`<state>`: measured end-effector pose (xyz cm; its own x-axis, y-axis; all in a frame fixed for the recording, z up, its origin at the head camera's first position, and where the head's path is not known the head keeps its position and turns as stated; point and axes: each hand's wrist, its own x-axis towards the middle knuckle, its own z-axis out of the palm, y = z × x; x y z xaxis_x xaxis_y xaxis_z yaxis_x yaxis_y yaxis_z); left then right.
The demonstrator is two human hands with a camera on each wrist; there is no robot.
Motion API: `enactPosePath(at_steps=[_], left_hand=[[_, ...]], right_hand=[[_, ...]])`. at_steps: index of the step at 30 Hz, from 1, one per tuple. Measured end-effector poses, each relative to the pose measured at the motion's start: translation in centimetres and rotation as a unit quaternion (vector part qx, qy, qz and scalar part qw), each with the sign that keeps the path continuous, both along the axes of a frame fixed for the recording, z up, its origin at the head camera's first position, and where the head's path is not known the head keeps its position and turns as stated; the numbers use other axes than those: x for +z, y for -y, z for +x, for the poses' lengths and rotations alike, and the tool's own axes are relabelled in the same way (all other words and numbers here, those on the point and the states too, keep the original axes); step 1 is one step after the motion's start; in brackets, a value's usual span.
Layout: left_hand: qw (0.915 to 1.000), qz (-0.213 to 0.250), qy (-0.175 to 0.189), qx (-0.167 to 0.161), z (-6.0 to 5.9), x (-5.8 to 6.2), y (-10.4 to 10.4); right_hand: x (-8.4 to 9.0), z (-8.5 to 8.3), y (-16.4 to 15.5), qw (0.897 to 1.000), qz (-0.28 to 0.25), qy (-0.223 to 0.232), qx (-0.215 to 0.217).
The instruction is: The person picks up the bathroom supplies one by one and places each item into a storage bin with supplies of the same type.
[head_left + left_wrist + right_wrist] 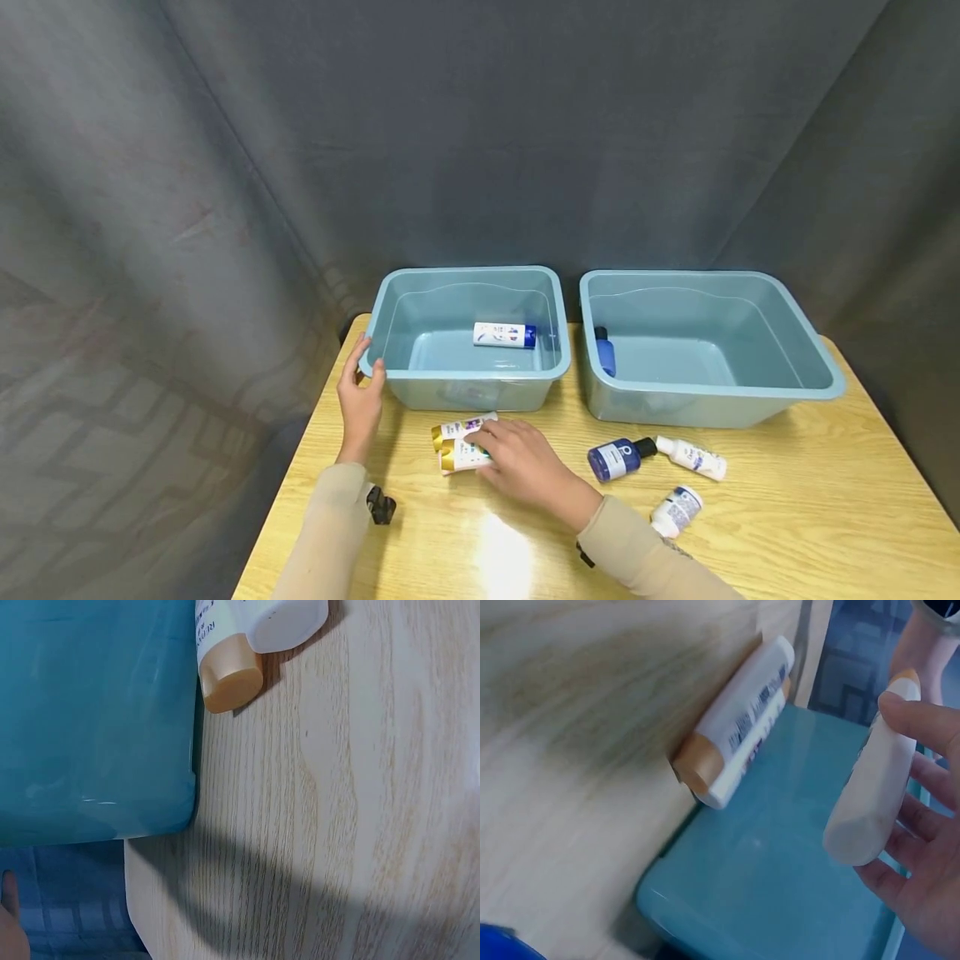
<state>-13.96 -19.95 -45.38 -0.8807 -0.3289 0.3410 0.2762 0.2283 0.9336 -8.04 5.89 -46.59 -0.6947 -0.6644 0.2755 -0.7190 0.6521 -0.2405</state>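
The right hand point(525, 463) is curled over a gold-capped tube point(465, 455) lying on the table point(825, 517) just in front of the left bin point(465, 379). The right wrist view shows its fingers point(922, 847) and thumb closed round the tube point(874, 795), so the grip is judged secure, though whether the tube has left the table cannot be told. A second gold-capped tube point(461, 428) lies touching the first on its far side, between it and the bin wall. Both tubes lie with long axes roughly left to right, caps toward the person's left. The left hand point(362, 396) rests on the bin's near left corner, thumb over the rim and fingers against the outer wall; how firmly it grips cannot be told. The held tube sits under the right hand and well apart from the left, so the right hand is the nearer. From that hand the left bin lies directly ahead, the right bin point(705, 400) ahead and to the right. The left bin holds one white bottle point(504, 335), the right bin one blue bottle point(604, 352). Three loose bottles point(675, 467) lie on the table right of the right hand.
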Motion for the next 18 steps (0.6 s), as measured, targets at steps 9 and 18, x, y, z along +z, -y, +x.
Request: enactPosePath(at_steps=[9,18], left_hand=[[0.9999,0.003,-0.010,0.007,0.1,0.2,-0.3],[0.9998,0.008,-0.014,0.014,0.0,0.3,-0.3]], right_hand=[[1.8,-0.3,-0.5,1.000,-0.015,-0.013,0.018],[3.4,-1.1,-0.6,0.998,-0.028,-0.041,0.040]])
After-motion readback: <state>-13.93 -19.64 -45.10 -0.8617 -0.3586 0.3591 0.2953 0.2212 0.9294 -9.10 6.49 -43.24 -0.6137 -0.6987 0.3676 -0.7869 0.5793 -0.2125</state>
